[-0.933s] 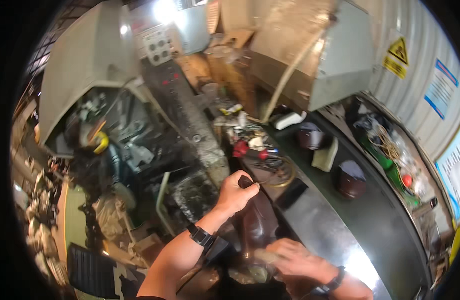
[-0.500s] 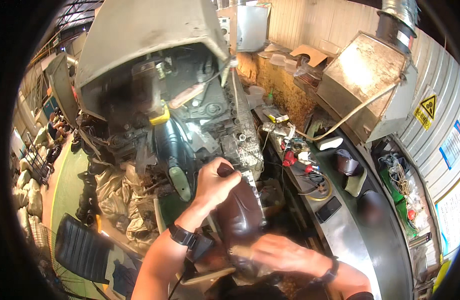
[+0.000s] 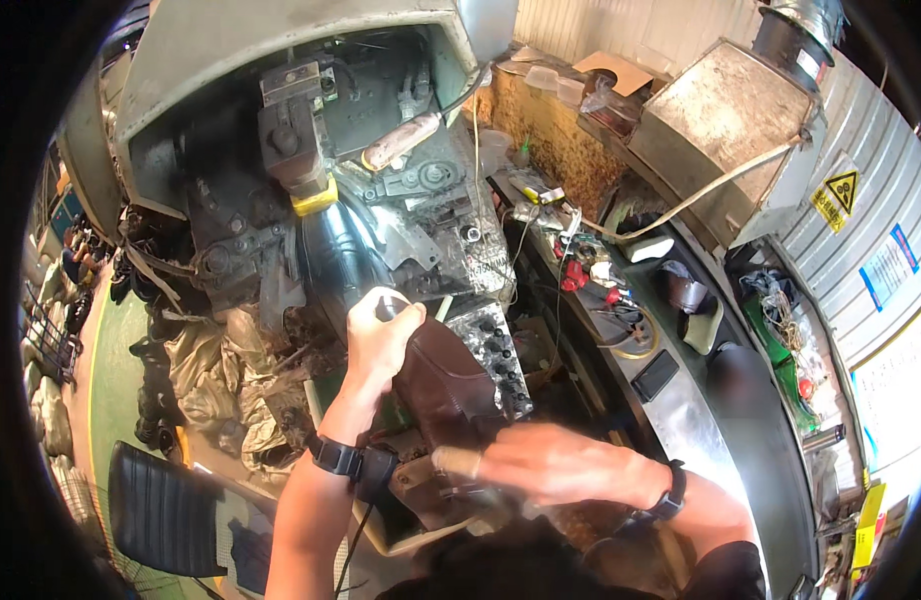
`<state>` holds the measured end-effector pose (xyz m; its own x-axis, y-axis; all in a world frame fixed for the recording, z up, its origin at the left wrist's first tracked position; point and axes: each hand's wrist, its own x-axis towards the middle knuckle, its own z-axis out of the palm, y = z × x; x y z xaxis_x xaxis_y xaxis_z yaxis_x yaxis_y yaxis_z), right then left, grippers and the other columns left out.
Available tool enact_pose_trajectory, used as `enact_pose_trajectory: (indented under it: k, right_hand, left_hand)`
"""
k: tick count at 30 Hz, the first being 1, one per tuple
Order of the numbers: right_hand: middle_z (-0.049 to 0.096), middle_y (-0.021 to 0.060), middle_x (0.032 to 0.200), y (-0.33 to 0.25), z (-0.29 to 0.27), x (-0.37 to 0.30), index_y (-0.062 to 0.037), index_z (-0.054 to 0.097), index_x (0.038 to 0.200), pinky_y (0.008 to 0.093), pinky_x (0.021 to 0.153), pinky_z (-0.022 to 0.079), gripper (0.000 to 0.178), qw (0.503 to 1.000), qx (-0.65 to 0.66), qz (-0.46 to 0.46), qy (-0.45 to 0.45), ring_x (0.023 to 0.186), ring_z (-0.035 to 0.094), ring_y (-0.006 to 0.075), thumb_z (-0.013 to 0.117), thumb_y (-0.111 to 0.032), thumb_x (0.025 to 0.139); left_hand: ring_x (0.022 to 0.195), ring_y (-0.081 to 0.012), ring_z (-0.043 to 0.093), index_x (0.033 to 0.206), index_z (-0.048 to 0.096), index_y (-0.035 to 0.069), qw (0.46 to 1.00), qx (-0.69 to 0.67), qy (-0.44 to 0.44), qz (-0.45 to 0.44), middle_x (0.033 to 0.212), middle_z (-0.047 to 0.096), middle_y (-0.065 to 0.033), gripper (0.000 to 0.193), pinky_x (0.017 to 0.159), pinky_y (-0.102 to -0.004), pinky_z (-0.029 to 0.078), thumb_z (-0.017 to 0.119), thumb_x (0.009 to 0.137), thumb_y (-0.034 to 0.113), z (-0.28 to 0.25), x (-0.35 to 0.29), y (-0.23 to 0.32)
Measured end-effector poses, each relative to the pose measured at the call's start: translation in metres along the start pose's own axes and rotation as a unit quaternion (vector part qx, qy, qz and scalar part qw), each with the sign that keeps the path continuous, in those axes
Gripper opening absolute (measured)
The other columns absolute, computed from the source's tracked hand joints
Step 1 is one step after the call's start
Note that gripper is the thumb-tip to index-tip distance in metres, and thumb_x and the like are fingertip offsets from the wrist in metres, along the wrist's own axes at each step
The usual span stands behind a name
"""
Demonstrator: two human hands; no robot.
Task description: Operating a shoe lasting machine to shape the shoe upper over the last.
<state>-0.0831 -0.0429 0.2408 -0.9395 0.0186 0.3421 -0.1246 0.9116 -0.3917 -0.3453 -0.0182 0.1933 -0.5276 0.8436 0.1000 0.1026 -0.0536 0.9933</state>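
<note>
A brown leather shoe upper (image 3: 446,375) slants across the middle, below a machine. My left hand (image 3: 381,338) is closed round its upper end. My right hand (image 3: 566,465) is at the shoe's lower end, with a tan wrapping (image 3: 456,462) on a finger or thumb. Its fingers are curled, and their undersides and whatever they grip are hidden. Just beyond my left hand, a shiny black shoe (image 3: 333,245) sits in the machine under a yellow pad (image 3: 315,198); my left hand overlaps its near end.
The hooded machine (image 3: 296,120) stands ahead, with a handled tool (image 3: 401,142) hanging in it. Crumpled tan cloth (image 3: 221,375) and a black chair (image 3: 166,510) are at left. On the right bench lie a phone (image 3: 656,376), red-handled parts (image 3: 574,275) and shoe pieces (image 3: 686,290).
My left hand and the brown shoe upper have moved up and left, closer to the black shoe. My right hand has shifted slightly up and left. The whole view has also tilted.
</note>
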Motion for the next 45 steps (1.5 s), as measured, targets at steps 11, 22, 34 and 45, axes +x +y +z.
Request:
enact_pose_trajectory:
  k: [11, 22, 34, 45]
  right_hand:
    - [0.041, 0.0235, 0.149, 0.054, 0.049, -0.019, -0.0069, -0.011, 0.158, 0.0365, 0.103, 0.048, 0.107, 0.789, 0.417, 0.382, 0.241, 0.123, 0.055, 0.0291, 0.071, -0.032, 0.094]
    - [0.068, 0.0018, 0.106, 0.050, 0.087, -0.012, 0.0045, 0.037, 0.150, 0.0222, 0.088, 0.046, 0.062, 0.717, 0.501, 0.358, 0.327, 0.095, 0.055, 0.0056, 0.065, -0.020, 0.100]
    - [0.073, 0.0065, 0.100, 0.098, 0.081, -0.030, -0.0025, 0.032, 0.154, 0.0235, 0.075, 0.053, 0.071, 0.629, 0.576, 0.354, 0.383, 0.084, 0.062, 0.0067, 0.070, -0.018, 0.097]
    - [0.069, 0.0072, 0.106, 0.084, 0.064, 0.073, 0.0007, 0.054, 0.133, 0.0258, 0.072, 0.055, 0.047, 0.545, 0.653, 0.339, 0.403, 0.087, 0.065, 0.0114, 0.073, -0.016, 0.093]
  left_hand:
    - [0.057, -0.0040, 0.044, 0.077, 0.059, 0.002, 0.998, 0.041, 0.016, 0.037, 0.066, 0.054, 0.0024, 0.020, 0.048, -0.0266, 0.033, 0.075, 0.084, 0.013, 0.008, -0.016, 0.016]
    - [0.061, -0.0043, 0.045, 0.076, 0.059, 0.004, 0.995, 0.055, 0.077, 0.008, 0.067, 0.052, 0.0046, 0.022, 0.053, -0.0252, 0.036, 0.071, 0.091, 0.016, 0.016, -0.020, 0.016]
    - [0.144, -0.0361, 0.033, 0.152, 0.027, 0.000, 0.938, 0.234, 0.239, 0.088, 0.152, 0.034, -0.0279, 0.106, 0.120, -0.0429, 0.027, 0.087, 0.066, 0.009, -0.011, 0.019, -0.053]
    - [0.143, -0.0317, 0.038, 0.144, 0.046, -0.006, 0.990, 0.132, -0.045, -0.027, 0.150, 0.044, -0.0246, 0.071, 0.119, -0.0386, 0.028, 0.074, 0.085, 0.023, -0.121, -0.063, -0.073]
